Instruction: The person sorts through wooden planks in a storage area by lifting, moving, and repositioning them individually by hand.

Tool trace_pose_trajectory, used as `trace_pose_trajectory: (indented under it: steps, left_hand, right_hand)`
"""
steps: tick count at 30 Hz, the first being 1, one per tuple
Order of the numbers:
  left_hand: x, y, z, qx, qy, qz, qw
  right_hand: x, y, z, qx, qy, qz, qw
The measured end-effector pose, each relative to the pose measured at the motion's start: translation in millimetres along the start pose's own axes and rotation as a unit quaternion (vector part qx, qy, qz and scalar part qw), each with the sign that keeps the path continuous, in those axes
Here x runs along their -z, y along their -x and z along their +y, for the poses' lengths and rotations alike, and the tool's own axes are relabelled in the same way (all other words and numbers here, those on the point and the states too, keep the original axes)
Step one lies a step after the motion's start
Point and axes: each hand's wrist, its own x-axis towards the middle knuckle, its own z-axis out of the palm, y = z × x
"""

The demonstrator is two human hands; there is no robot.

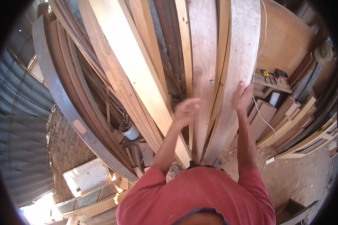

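Long wooden boards stretch away in front of me, side by side. My right hand (243,97) is closed on the right edge of a wide, pale grey board (244,45), its thumb on the face and part of the fingers hidden. My left hand (187,111) hovers over the gap by a greyish-brown board (203,48); its fingers are bent and blurred by motion, and I cannot tell if they touch anything. A bright yellowish plank (125,45) runs left of that hand. A narrow light strip (184,33) lies between that plank and the greyish-brown board.
A white bucket (130,132) stands among offcuts at the left. Past it curves a long grey beam (58,88). At the right are a brown panel (283,28), a thin white cable (256,75), yellow-handled tools (265,73) on a shelf, and stacked lumber (300,120) above the dirt floor (289,176).
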Motion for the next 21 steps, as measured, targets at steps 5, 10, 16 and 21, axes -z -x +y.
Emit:
trace_pose_trajectory:
  steps: [5,10,16,21]
  left_hand:
    - [108,5,91,-0.23,-0.192,0.414,0.86]
    - [165,-9,60,0.1,-0.243,0.316,0.911]
    - [157,-6,0,0.039,-0.079,0.358,0.93]
    - [140,4,4,-0.036,-0.106,0.36,0.926]
  right_hand:
    - [-2,1,-6,0.028,-0.003,0.012,1.0]
    - [8,1,-18,-0.006,-0.03,-0.021,0.999]
    - [5,-2,-12,0.008,-0.05,-0.02,0.999]
    - [1,1,-7,0.008,-0.023,0.0,1.0]
